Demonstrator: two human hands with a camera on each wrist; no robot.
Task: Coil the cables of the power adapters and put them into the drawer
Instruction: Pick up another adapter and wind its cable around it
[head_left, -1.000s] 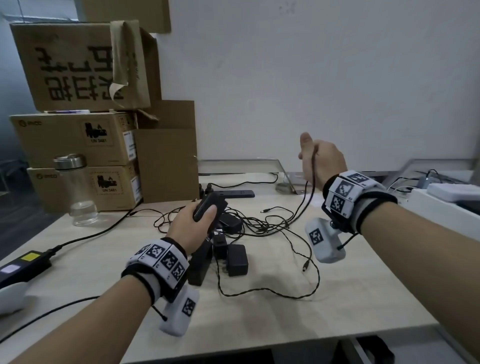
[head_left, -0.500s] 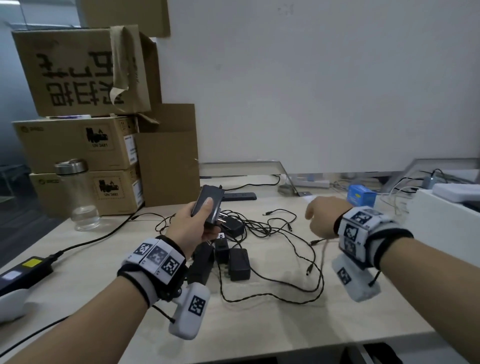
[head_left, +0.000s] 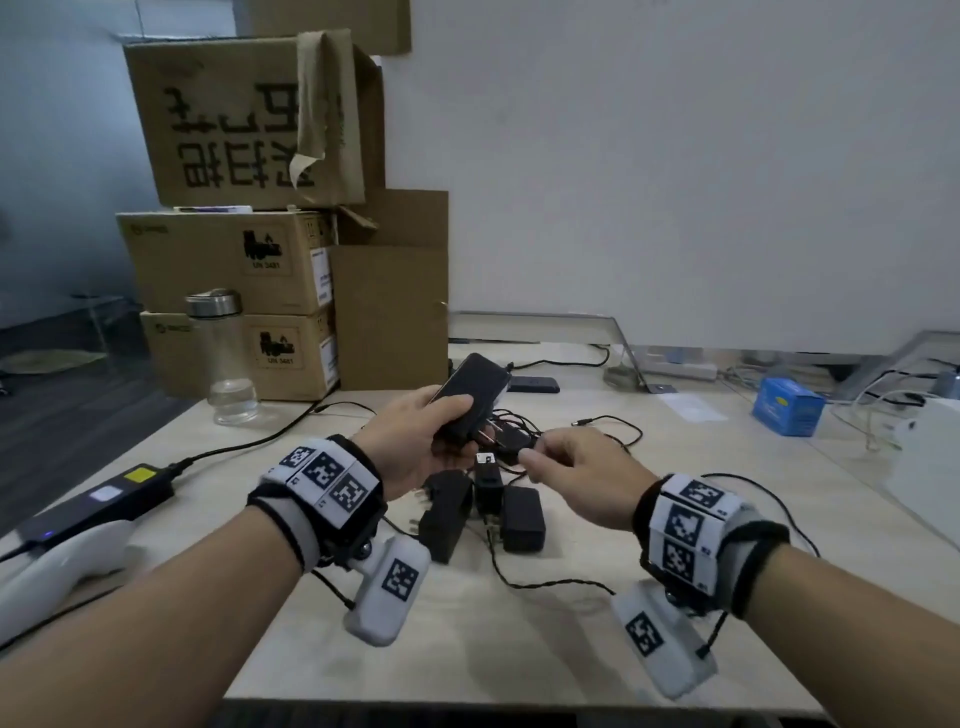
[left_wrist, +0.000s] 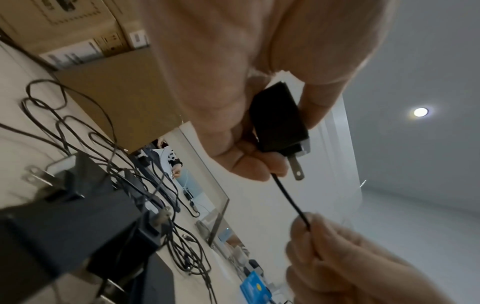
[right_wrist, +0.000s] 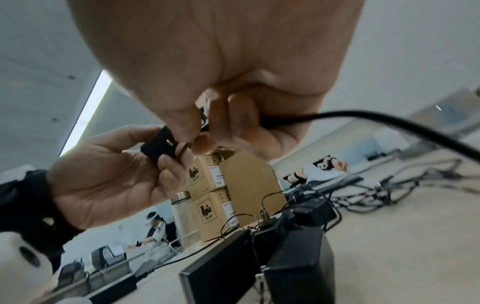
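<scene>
My left hand (head_left: 451, 422) grips a black power adapter (head_left: 470, 392) above the table, its plug prongs toward my right hand. In the left wrist view my left hand (left_wrist: 285, 133) has thumb and fingers round the adapter (left_wrist: 278, 121), and its thin black cable (left_wrist: 291, 201) runs out to my right hand's fingers (left_wrist: 324, 246). My right hand (head_left: 535, 452) pinches that cable close to the adapter; the right wrist view shows the pinch (right_wrist: 205, 131) and the cable (right_wrist: 363, 119) trailing off right. Three more black adapters (head_left: 522, 512) lie below among tangled cables (head_left: 597, 431). No drawer is in view.
Stacked cardboard boxes (head_left: 234, 260) and a glass bottle (head_left: 223, 358) stand at the back left. A black power brick (head_left: 98, 504) and a white object (head_left: 52, 566) lie at the left. A blue box (head_left: 787, 408) and a white box (head_left: 930, 467) sit at the right.
My right hand came down from its raised position and moved left to the adapter, now pinching the cable near it. My left hand lifted the adapter a little.
</scene>
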